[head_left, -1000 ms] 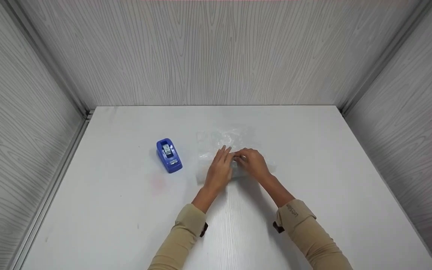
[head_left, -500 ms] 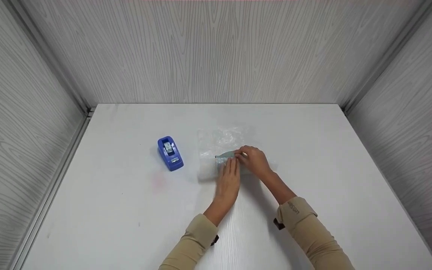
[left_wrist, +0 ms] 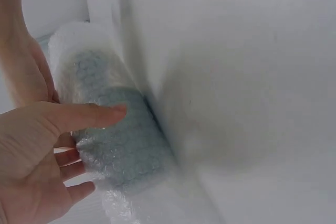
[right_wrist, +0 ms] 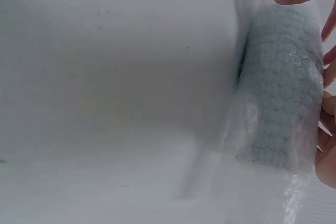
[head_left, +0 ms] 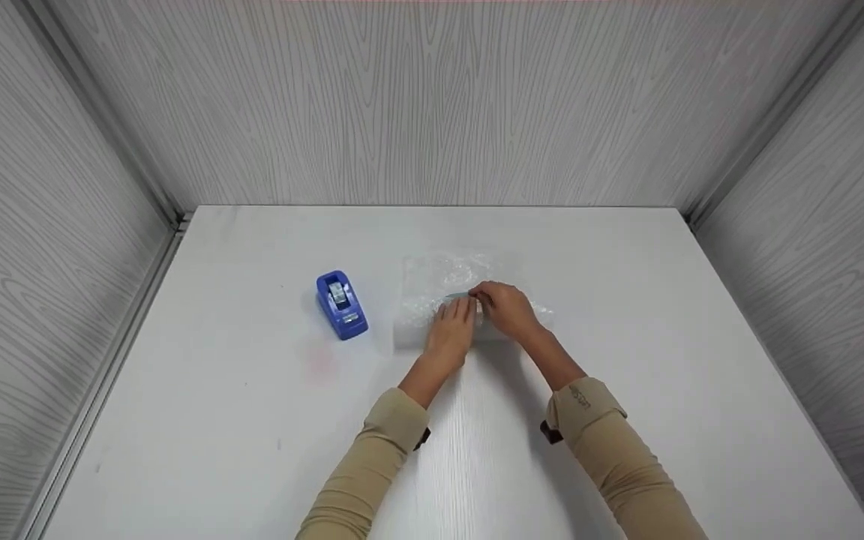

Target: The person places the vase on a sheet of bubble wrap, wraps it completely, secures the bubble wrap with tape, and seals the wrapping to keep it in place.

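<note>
A grey-green object (left_wrist: 134, 135) of unclear kind lies inside clear bubble wrap (head_left: 413, 322) on the white table, rolled into a bundle. My left hand (head_left: 451, 337) holds the near side of the bundle. In the left wrist view, its thumb lies across the front and its fingers reach behind. My right hand (head_left: 511, 311) pinches at the bundle's far upper edge, just right of the left fingertips. The right wrist view shows the wrapped object (right_wrist: 278, 82) with bubbles pressed over it; curled right fingers (right_wrist: 328, 153) are partly cut off there.
A blue tape dispenser (head_left: 342, 306) with a roll of tape stands left of the bundle. A flat stretch of bubble wrap (head_left: 469, 264) spreads beyond the hands. Grey wood-grain panels (head_left: 432, 105) enclose the table at the back and sides.
The left hand shifted to the near side of the bundle, then slightly forward. The grey-green object, more exposed half a second ago, is now mostly covered by wrap and fingers. The right hand moved slightly forward.
</note>
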A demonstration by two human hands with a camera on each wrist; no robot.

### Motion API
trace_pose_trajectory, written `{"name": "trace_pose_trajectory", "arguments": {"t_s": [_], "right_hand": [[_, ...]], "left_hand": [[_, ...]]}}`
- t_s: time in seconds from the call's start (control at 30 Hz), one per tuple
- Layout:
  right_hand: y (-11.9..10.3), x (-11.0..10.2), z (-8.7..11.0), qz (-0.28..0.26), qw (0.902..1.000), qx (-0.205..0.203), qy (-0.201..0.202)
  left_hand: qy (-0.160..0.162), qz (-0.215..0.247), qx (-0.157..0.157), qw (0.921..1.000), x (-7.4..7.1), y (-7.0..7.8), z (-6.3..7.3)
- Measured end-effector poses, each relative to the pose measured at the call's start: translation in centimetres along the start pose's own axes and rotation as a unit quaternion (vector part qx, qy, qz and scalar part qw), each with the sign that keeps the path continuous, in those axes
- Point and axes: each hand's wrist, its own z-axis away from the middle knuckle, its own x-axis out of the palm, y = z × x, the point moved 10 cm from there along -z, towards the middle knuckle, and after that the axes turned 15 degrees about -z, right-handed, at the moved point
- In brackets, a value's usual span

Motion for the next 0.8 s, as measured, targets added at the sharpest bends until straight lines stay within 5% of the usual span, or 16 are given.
{"name": "trace_pose_trajectory", "arguments": {"t_s": [0.13, 0.23, 0.57, 0.8], "right_hand": [[0.5, 0.2, -0.4, 0.013, 0.9999, 0.007, 0.005], [1.1, 0.2, -0.5, 0.019, 0.9995, 0.025, 0.005], [1.3, -0.2, -0.7, 0.006, 0.9990, 0.043, 0.002], [-0.9, -1.4, 0.5, 0.093, 0.9911, -0.052, 0.079]], "left_hand": [[-0.032, 0.013, 0.028, 0.9990, 0.7, -0.6, -1.4], [-0.065, 0.027, 0.044, 0.9965, -0.1, -0.9, -1.4], [-0.005, -0.045, 0.030, 0.9985, -0.9, -0.6, -1.6], [0.062, -0.077, 0.001, 0.9951, -1.5, -0.6, -2.5]]}}
